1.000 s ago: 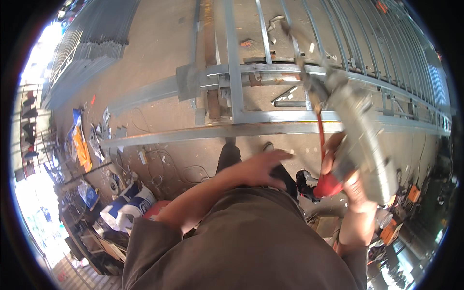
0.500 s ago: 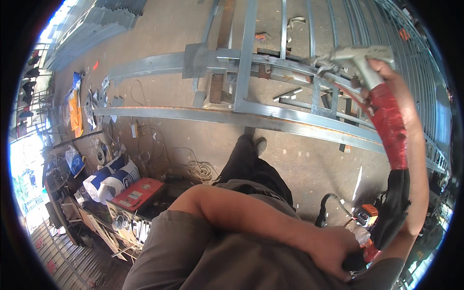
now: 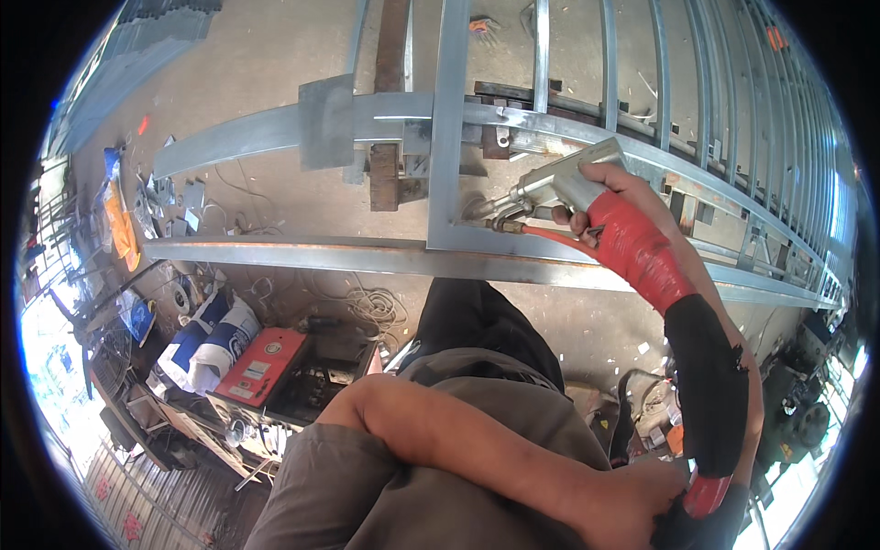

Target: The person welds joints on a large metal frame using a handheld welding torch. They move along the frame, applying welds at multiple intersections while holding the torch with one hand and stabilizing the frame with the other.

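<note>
A gun-shaped tool (image 3: 637, 247) is seen right of centre in the frame, slanting down to the lower right. Its head is of dull silver metal, drawn out into a narrow nozzle that is pointed left, close to a corner of the metal grid (image 3: 446, 137); whether the two touch cannot be told. The neck is wrapped in shiny, wrinkled red tape, and below it a black wrapping, ragged along one edge, is followed by a short red end. A thin red hose (image 3: 557, 236) with a brass-coloured fitting is run beside the nozzle. The neck is grasped by the right hand (image 3: 625, 180), the fingers curled around it. The left hand (image 3: 646, 495) is held against the tool's lower end, at lower right; its fingers are hidden, so its grip cannot be told.
</note>
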A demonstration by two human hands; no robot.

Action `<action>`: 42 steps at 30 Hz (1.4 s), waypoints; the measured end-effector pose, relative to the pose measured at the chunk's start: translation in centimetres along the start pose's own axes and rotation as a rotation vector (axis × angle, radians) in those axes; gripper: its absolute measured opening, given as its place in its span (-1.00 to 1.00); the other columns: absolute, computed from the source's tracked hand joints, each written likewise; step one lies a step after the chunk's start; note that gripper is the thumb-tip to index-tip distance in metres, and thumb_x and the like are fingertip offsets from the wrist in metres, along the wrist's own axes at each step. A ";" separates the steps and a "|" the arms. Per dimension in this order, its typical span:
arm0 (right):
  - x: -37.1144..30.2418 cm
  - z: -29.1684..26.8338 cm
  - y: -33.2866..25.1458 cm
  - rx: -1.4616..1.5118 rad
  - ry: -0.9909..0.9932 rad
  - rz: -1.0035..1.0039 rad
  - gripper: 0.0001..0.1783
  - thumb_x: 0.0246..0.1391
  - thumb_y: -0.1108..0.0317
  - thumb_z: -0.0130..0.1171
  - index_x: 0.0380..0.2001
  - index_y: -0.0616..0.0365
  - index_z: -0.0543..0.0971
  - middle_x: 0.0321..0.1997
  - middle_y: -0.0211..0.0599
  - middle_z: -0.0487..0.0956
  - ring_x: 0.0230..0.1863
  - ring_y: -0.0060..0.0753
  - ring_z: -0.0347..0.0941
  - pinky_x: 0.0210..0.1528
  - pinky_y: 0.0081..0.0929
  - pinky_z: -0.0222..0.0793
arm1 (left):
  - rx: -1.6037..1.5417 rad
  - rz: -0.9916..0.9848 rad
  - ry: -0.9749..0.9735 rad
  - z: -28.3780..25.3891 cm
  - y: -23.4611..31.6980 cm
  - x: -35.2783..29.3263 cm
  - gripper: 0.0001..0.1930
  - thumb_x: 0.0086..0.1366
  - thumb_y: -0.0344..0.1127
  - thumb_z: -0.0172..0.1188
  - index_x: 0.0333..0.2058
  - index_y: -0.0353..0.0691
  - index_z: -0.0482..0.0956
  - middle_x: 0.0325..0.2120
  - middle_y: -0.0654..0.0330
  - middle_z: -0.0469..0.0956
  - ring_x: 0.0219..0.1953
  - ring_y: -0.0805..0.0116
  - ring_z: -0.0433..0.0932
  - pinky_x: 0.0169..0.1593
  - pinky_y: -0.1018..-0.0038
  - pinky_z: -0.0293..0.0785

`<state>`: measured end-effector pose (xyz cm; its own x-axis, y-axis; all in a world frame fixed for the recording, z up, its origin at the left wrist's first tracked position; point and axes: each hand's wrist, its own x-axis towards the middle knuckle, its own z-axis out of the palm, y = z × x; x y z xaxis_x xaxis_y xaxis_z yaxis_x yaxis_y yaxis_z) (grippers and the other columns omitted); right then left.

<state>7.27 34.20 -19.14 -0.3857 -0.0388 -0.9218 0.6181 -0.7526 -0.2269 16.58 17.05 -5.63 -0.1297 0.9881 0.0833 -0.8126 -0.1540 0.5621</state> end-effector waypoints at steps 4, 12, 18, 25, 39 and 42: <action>1.8 0.1 -0.1 0.037 -0.014 -0.031 -0.54 0.31 0.11 0.21 0.04 0.29 0.50 -0.17 -0.03 0.64 -0.27 -0.29 0.69 -0.31 -0.38 0.67 | 0.388 -0.146 -0.189 -2.0 0.7 1.1 -0.60 0.06 0.03 0.58 -0.38 -0.14 0.67 -0.44 0.16 0.68 -0.37 0.16 0.68 -0.31 0.28 0.55; 4.3 -1.1 -0.6 0.056 -0.011 0.089 -0.55 0.31 0.13 0.22 0.02 0.30 0.49 -0.20 0.01 0.65 -0.31 -0.27 0.69 -0.35 -0.32 0.70 | -0.022 0.074 0.077 -2.8 1.1 2.4 -0.65 0.05 0.02 0.58 -0.43 -0.07 0.65 -0.48 0.23 0.64 -0.41 0.18 0.65 -0.32 0.32 0.53; 3.9 -1.0 -0.5 0.140 -0.014 0.140 -0.54 0.34 0.16 0.18 0.06 0.35 0.42 -0.17 0.09 0.62 -0.35 -0.26 0.65 -0.34 -0.39 0.69 | 0.010 -0.068 0.007 -3.5 1.6 2.3 -0.64 0.05 0.01 0.59 -0.45 -0.10 0.65 -0.45 0.20 0.65 -0.38 0.19 0.65 -0.30 0.30 0.53; 3.0 -0.8 0.3 0.166 0.048 0.098 -0.45 0.40 0.17 0.12 0.16 0.48 0.33 -0.13 0.20 0.56 -0.46 -0.36 0.57 -0.40 -0.55 0.63 | -0.020 0.155 0.156 -2.5 0.2 2.6 -0.61 0.03 -0.03 0.61 -0.43 -0.11 0.59 -0.46 0.23 0.60 -0.40 0.18 0.61 -0.32 0.30 0.49; 3.6 -2.0 1.6 0.142 -0.036 0.113 -0.52 0.43 0.05 0.05 0.06 0.31 0.41 -0.25 0.03 0.60 -0.46 -0.41 0.62 -0.48 -0.48 0.59 | 0.054 0.199 0.154 -1.6 -1.0 1.4 -0.61 0.05 -0.02 0.60 -0.39 -0.09 0.59 -0.44 0.25 0.60 -0.39 0.21 0.60 -0.32 0.33 0.49; 3.5 -2.0 1.6 0.134 -0.054 0.113 -0.53 0.44 0.06 0.04 0.05 0.32 0.40 -0.26 0.01 0.60 -0.46 -0.43 0.62 -0.48 -0.50 0.59 | 0.067 0.208 0.169 -1.3 -1.2 1.2 -0.62 0.05 -0.02 0.60 -0.39 -0.09 0.60 -0.44 0.25 0.60 -0.39 0.21 0.60 -0.31 0.33 0.50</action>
<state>8.32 34.16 -23.36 -0.3569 -0.1606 -0.9202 0.5643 -0.8221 -0.0754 16.65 18.42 -7.33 -0.3875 0.9194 0.0672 -0.7197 -0.3473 0.6011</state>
